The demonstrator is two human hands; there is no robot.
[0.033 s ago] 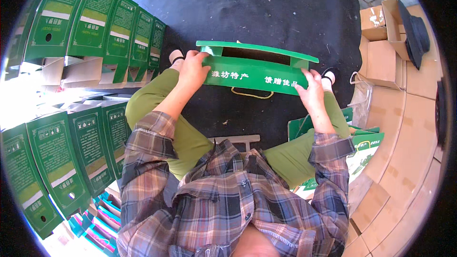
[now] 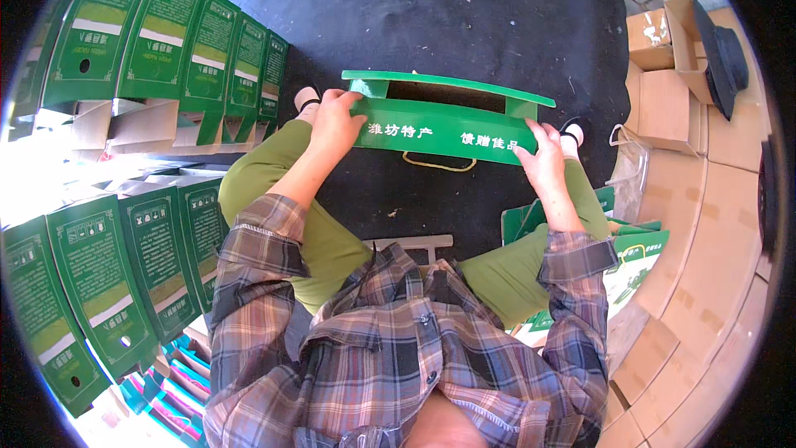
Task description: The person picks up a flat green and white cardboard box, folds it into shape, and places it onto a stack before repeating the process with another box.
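A green cardboard gift box [image 2: 439, 129] with white lettering stands between my knees, its top flaps partly folded and a dark slot gaping between them. A yellow cord handle [image 2: 439, 163] hangs from its near side. My left hand [image 2: 337, 126] grips the box's left end, thumb on the near panel and fingers around the corner. At the right end, my right hand [image 2: 543, 158] holds the other corner in the same way. The inside of the box is too dark to make out.
Rows of standing green boxes [image 2: 104, 274] line my left side. Flat green-and-white cartons [image 2: 634, 270] lean by my right leg. Brown cardboard boxes [image 2: 663, 207] are stacked along the right, with a dark hat [image 2: 725, 62] on top. Black sheeting [image 2: 464, 8] covers the floor.
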